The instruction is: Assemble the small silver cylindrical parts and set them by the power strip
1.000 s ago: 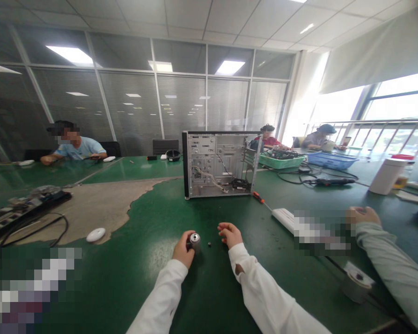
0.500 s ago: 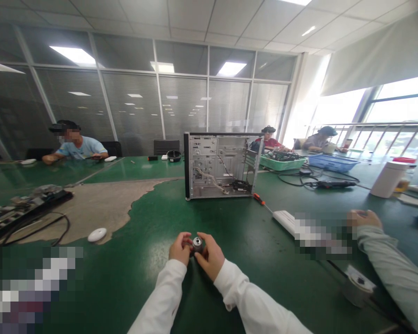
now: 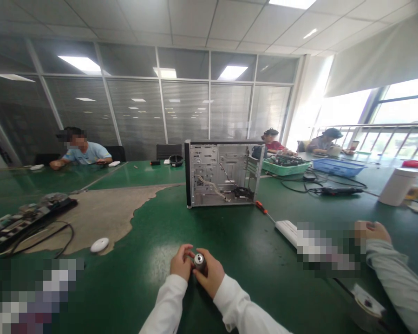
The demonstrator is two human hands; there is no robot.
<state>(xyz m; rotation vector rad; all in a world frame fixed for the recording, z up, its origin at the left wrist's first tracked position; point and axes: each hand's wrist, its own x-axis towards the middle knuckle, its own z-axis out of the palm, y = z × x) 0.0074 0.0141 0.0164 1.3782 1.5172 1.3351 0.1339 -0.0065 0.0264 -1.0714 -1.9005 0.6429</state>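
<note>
A small metal cylinder (image 3: 199, 261), which looks like a small electric motor, stands with its round, holed end facing up towards me. My right hand (image 3: 212, 273) is wrapped around it from the right, thumb at the front. Just left of it is my left hand (image 3: 181, 264), its fingers curved and apart, the fingertips close to the cylinder's side; whether they touch it I cannot tell. Both hands are low over the green tabletop (image 3: 153, 297). Beyond them stands a computer case (image 3: 223, 174) with its side off, wires inside.
An orange-handled screwdriver (image 3: 262, 208) lies by the case, and a white power strip (image 3: 287, 232) is nearer. At right rests another person's hand (image 3: 374, 232). Circuit parts (image 3: 38, 213) and a white disc (image 3: 100, 245) are on the left. Green (image 3: 287, 168) and blue baskets (image 3: 337, 167) stand farther back.
My left hand has drawn slightly away from the cylinder, which now sits more in my right hand and tilts a little. The whole view has shifted downward slightly.
</note>
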